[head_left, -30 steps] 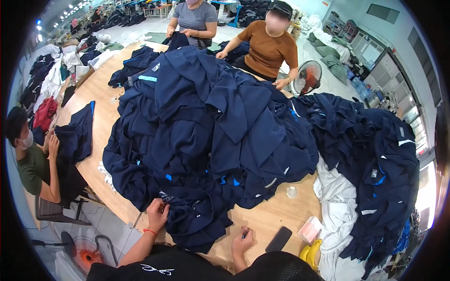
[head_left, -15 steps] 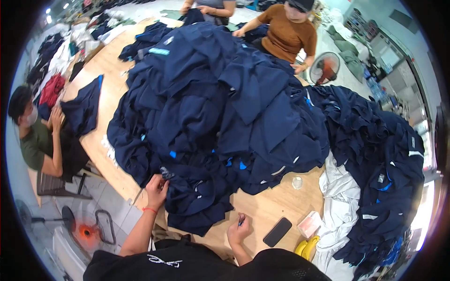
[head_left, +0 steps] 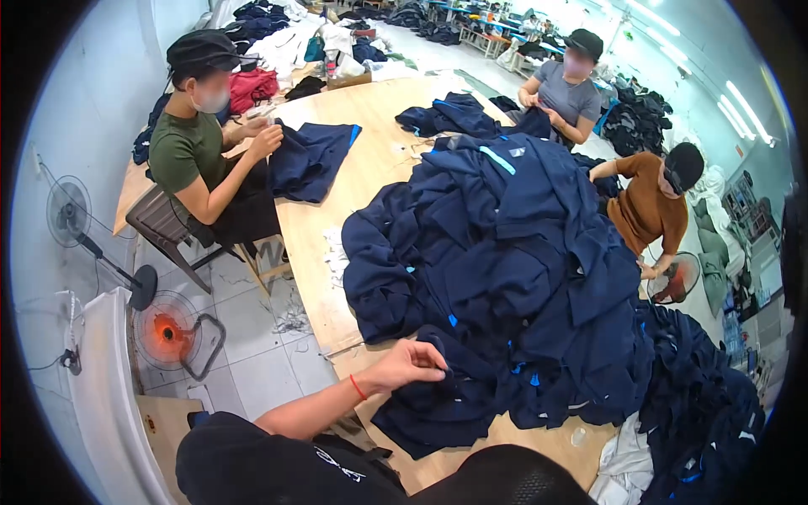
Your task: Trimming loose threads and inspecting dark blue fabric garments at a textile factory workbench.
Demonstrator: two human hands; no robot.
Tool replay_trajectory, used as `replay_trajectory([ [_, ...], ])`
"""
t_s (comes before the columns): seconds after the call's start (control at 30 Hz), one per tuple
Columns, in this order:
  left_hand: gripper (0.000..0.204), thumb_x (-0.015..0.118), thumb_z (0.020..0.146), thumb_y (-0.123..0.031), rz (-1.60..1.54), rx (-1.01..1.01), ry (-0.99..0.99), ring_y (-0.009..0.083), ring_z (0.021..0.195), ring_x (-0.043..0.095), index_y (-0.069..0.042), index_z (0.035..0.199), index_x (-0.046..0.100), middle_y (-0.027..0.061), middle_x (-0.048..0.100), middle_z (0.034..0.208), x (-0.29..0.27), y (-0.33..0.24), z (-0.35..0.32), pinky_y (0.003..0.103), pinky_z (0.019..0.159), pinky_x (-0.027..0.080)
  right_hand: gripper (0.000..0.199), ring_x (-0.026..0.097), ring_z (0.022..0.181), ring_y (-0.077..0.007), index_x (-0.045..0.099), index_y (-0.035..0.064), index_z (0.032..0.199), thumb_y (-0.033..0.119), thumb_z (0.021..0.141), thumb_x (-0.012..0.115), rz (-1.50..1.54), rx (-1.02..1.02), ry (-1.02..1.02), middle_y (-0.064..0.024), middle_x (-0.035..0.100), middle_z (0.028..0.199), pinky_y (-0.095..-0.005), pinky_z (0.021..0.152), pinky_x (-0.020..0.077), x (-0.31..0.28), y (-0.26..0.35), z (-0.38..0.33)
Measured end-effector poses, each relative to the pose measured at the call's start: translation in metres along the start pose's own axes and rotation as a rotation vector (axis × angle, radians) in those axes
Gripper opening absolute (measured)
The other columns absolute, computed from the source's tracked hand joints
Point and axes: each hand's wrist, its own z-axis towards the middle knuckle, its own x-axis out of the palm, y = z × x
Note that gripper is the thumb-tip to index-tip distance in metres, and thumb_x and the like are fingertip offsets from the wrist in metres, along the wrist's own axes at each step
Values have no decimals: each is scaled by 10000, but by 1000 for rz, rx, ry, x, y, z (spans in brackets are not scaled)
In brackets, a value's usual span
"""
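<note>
My left hand, with a red string round its wrist, reaches over the near edge of the table. Its thumb and fingers are pinched together on a dark edge of a navy garment. That garment lies crumpled in front of me, against a large heap of navy garments with small bright blue and white bits showing. My right hand is out of sight; my black-clad body fills the lower edge.
A wooden table bears the heap. A person in green sits at the left with a navy piece; two others work across the table. Standing fans are on the tiled floor. White cloth lies at the right.
The view has swung left, so the scene sits further right. My left hand has come up off the cloth slightly. My right hand, which held a small tool, has left the view with the phone.
</note>
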Motion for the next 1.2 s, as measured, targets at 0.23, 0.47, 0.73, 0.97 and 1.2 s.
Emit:
replay_trajectory([
  [0.23,152,784,976,-38,-159,-69,81,80,978,714,-10,1122,758,21,755,1057,16,-25,6,236,876,580,288,698,772,-457,692,52,1005,294,1069,552,-338,-41,116,-221,723,850,-518,674,546,-19,73,2],
  [0.47,319,738,1014,-52,-65,-55,219,78,959,728,-22,1332,735,35,776,1100,18,-39,-1,250,889,604,293,702,840,-459,678,6,1046,265,1075,544,-279,-31,127,-240,727,911,-522,744,538,-12,56,0],
  [0.73,337,815,919,22,-52,208,201,37,850,631,-45,1248,791,-28,668,946,75,-68,-31,211,756,501,292,703,939,-442,660,-62,1067,209,1087,551,-10,28,169,-262,734,1008,-455,865,554,-24,32,4],
  [0.97,481,804,869,114,-107,31,30,56,928,689,40,1332,694,55,739,1042,116,-54,-40,194,818,575,286,529,716,-74,695,-12,1095,226,1137,543,517,327,155,1,601,810,-249,657,426,-47,58,18],
  [1.2,620,803,868,118,49,-79,34,85,943,707,24,1448,603,104,735,1114,113,-7,-63,215,877,597,237,472,603,-16,721,-16,1205,177,1088,646,467,240,28,-1,647,846,-205,541,348,-82,104,12],
])
